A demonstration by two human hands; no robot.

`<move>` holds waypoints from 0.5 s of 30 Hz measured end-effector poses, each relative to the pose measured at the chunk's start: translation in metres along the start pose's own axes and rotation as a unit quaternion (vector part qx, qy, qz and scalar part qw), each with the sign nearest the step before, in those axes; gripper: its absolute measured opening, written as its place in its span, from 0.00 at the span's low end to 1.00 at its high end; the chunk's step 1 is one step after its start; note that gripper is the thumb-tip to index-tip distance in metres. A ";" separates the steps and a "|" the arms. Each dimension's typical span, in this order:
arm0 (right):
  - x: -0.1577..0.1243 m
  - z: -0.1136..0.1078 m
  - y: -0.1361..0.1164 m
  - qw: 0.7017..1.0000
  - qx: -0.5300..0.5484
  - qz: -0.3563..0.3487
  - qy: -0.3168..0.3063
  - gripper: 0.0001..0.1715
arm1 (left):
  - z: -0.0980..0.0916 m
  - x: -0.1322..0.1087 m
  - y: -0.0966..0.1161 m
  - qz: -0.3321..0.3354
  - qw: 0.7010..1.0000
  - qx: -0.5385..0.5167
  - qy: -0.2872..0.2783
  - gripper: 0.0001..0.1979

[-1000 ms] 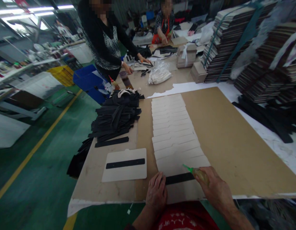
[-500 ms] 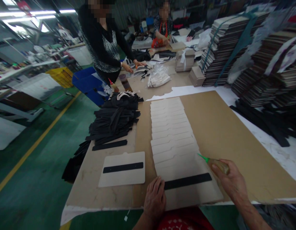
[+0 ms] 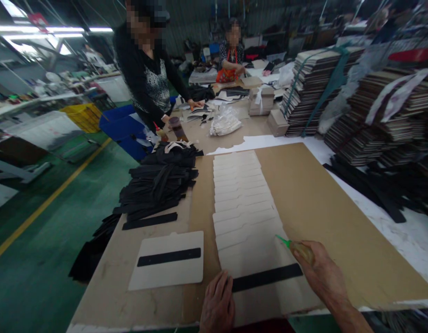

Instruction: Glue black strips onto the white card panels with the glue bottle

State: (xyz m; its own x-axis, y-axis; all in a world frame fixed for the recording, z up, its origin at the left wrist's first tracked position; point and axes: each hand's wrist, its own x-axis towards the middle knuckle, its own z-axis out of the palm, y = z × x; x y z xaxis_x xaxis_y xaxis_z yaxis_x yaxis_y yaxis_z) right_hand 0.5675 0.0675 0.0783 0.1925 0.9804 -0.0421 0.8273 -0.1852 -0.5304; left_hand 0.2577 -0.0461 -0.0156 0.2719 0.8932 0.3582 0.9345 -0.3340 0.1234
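Observation:
My right hand (image 3: 327, 274) is closed around a glue bottle (image 3: 303, 252) with a green nozzle. The nozzle tip points left, just above the right part of a row of overlapping pale cards (image 3: 243, 227). My left hand (image 3: 218, 299) lies with its fingers flat and outstretched on the nearest card's left edge, at the left end of a black strip (image 3: 267, 277). That strip lies across the nearest card. To the left, a separate pale card (image 3: 165, 274) bears another black strip (image 3: 168, 257) across its middle.
A heap of black strips (image 3: 158, 180) lies at the table's left side, with one loose strip (image 3: 149, 221) before it. Tied stacks of boards (image 3: 313, 88) stand at the back right. Across the table, a co-worker (image 3: 148, 78) handles pieces near a plastic bag (image 3: 226, 121).
The camera view has shifted, so the scene sits lower. My right hand has brought the nozzle slightly left over the cards. My left hand stays by the strip. One co-worker's hand moved toward the cup.

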 end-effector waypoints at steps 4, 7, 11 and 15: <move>-0.002 0.005 -0.008 0.999 -0.004 -0.020 -0.025 0.22 | 0.003 -0.001 -0.001 0.005 1.000 0.001 0.003 0.24; -0.005 0.008 -0.015 0.997 0.004 -0.038 -0.064 0.21 | 0.003 -0.001 -0.001 0.009 1.000 0.003 -0.008 0.25; -0.006 0.007 -0.019 0.998 -0.003 -0.033 -0.061 0.20 | -0.001 -0.001 0.001 -0.001 1.000 0.001 -0.021 0.25; -0.007 0.012 -0.027 0.996 -0.011 -0.053 -0.069 0.20 | -0.004 0.001 0.003 -0.010 1.000 -0.008 -0.024 0.24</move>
State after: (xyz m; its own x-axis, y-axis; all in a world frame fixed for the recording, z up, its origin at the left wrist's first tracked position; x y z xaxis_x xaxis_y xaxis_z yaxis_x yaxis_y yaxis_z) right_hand 0.5378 0.0662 0.0831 0.0308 0.9940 -0.1046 0.8504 -0.0810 -0.5198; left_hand 0.2604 -0.0473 -0.0113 0.2646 0.9130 0.3106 0.9362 -0.3204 0.1441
